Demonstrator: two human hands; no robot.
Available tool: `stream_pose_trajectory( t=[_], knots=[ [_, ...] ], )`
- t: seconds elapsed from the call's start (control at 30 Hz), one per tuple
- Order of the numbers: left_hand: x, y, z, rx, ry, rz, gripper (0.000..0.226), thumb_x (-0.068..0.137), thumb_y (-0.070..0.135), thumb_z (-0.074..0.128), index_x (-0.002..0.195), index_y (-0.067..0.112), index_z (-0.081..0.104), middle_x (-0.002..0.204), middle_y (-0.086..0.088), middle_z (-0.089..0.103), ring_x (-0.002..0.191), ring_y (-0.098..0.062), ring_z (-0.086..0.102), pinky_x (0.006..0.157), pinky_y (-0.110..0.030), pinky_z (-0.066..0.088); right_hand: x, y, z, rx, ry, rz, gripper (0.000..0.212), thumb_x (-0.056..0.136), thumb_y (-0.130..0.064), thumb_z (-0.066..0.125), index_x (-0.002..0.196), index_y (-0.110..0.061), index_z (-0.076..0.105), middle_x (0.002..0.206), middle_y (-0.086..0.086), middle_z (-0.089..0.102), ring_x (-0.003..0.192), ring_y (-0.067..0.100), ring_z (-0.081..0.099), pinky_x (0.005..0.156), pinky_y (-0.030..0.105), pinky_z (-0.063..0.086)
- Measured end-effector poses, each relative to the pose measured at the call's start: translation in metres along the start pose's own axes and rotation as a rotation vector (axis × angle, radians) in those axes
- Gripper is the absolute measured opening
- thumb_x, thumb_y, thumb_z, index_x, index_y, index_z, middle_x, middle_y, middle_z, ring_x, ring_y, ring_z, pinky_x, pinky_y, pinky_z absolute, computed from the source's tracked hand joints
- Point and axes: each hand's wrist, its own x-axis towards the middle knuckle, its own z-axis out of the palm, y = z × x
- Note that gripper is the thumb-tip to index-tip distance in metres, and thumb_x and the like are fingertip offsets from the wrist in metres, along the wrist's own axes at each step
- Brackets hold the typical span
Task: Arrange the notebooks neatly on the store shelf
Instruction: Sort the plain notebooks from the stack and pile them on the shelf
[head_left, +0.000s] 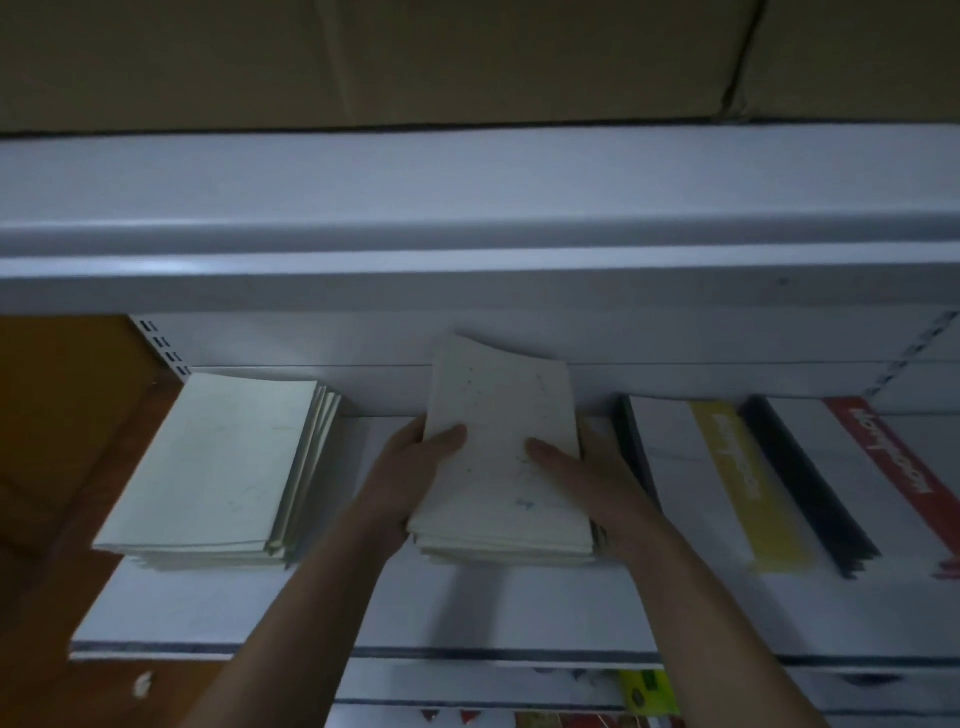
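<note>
**Figure: head view, dim light.** At far left, the left stack of notebooks (218, 462) lay flat on the white shelf (467, 613). Its pale covers were roughly squared, but its right-hand edges fanned out in steps, so it probably wanted further tidying.

Near it, but apart from it, the left hand (410, 467) gripped the left long edge of the middle stack of notebooks (501, 467). The thumb lay across the top cover, and the fingers curled out of sight beneath the edge.

This stack ran lengthwise into the shelf. Its far end bowed slightly upward near the back panel, and its near end sat back from the shelf lip.

The right hand (597, 473) mirrored the grip on the right long edge, with the thumb on the cover and the fingers hidden under the pile. Clamping both long sides at once presumably kept the loose notebooks from sliding and squared their edges as one block.

Whether the pile rested fully on the shelf or was held just above it could not be told in this light. A shadow showed beneath its near end.

Further right, a yellow-banded book (743, 483), a dark-banded book (805, 483) and a red-banded book (893, 452) lay flat in a row. The free bay between them and the left stack was likely where the held pile belonged.
</note>
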Motion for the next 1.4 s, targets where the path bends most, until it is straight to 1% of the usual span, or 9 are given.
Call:
stream_pose_trajectory(
  t=[0.23,0.4,0.63,0.73,0.9,1.0,1.13,1.23,1.4],
  knots=[
    [0.007,-0.008,-0.013,-0.107,-0.043,-0.031,0.025,0.093,0.018,0.055,0.114,0.007,0.064,0.106,-0.018,0.072,0.085,-0.029,0.071,0.068,-0.034,0.06,0.006,0.005,0.014,-0.135,0.049,-0.027,0.078,0.064,-0.052,0.066,0.135,-0.032,0.042,0.129,-0.003,0.053,0.11,0.015,0.058,0.098,0.038,0.048],
    [0.007,-0.011,-0.014,-0.119,-0.06,-0.014,0.03,0.092,0.021,0.056,0.117,0.006,0.063,0.108,-0.018,0.071,0.095,-0.036,0.069,0.078,-0.041,0.058,0.009,0.006,0.016,-0.153,0.041,-0.002,0.095,0.057,-0.061,0.063,0.143,-0.033,0.034,0.141,-0.003,0.045,0.118,0.017,0.054,0.102,0.042,0.045],
    [0.011,-0.004,-0.01,-0.053,-0.052,0.006,0.026,0.091,0.021,0.059,0.114,0.01,0.065,0.102,-0.01,0.074,0.091,-0.028,0.071,0.078,-0.037,0.058,0.004,-0.001,0.006,-0.07,-0.034,0.013,0.064,0.068,-0.05,0.072,0.128,-0.036,0.053,0.12,-0.008,0.066,0.105,0.013,0.065,0.093,0.037,0.052],
    [0.011,0.002,-0.012,-0.043,-0.091,0.003,0.034,0.088,0.026,0.064,0.118,0.011,0.064,0.109,-0.011,0.072,0.098,-0.029,0.069,0.09,-0.045,0.054,0.001,-0.008,0.002,-0.074,-0.022,0.034,0.034,0.086,-0.033,0.069,0.119,-0.03,0.06,0.104,-0.011,0.069,0.09,0.005,0.067,0.071,0.017,0.054],
    [0.007,0.013,-0.024,0.159,-0.075,0.055,0.091,0.061,0.066,0.076,0.136,0.019,0.052,0.13,-0.001,0.061,0.111,-0.015,0.061,0.1,-0.035,0.045,-0.012,-0.02,0.004,-0.105,0.084,0.059,0.025,0.088,-0.028,0.066,0.113,-0.022,0.065,0.094,-0.011,0.068,0.081,0.005,0.066,0.062,0.019,0.051],
    [0.007,0.019,-0.044,0.434,0.025,0.153,0.067,0.087,0.051,0.059,0.143,0.018,0.042,0.142,0.0,0.048,0.123,-0.012,0.049,0.096,-0.021,0.031,-0.018,-0.029,0.009,-0.309,0.247,0.056,0.051,0.081,-0.04,0.071,0.126,-0.017,0.058,0.109,-0.004,0.066,0.099,0.016,0.064,0.073,0.027,0.05],
    [-0.008,0.024,-0.095,0.795,0.14,0.265,0.063,0.087,0.057,0.054,0.141,0.026,0.044,0.148,0.004,0.043,0.134,-0.015,0.042,0.105,-0.024,0.028,-0.031,-0.062,0.041,-0.643,0.484,-0.214,0.084,0.077,-0.051,0.069,0.148,-0.021,0.034,0.15,0.004,0.04,0.135,0.023,0.041,0.112,0.037,0.031],
    [-0.017,0.023,-0.144,0.959,0.293,0.329,0.06,0.089,0.055,0.052,0.14,0.025,0.044,0.147,0.002,0.044,0.134,-0.018,0.042,0.109,-0.031,0.029,-0.051,-0.085,0.102,-0.613,0.405,-0.479,0.065,0.081,-0.035,0.072,0.139,-0.022,0.047,0.14,-0.002,0.051,0.127,0.014,0.048,0.104,0.02,0.031],
    [-0.018,0.001,-0.221,1.266,0.553,0.297,0.069,0.082,0.058,0.059,0.136,0.017,0.047,0.136,-0.01,0.053,0.121,-0.031,0.049,0.097,-0.043,0.042,-0.044,-0.072,0.201,-0.616,0.082,-0.475,0.056,0.078,-0.04,0.067,0.13,-0.021,0.054,0.122,-0.001,0.062,0.097,0.012,0.063,0.088,0.033,0.05]
  ],
)
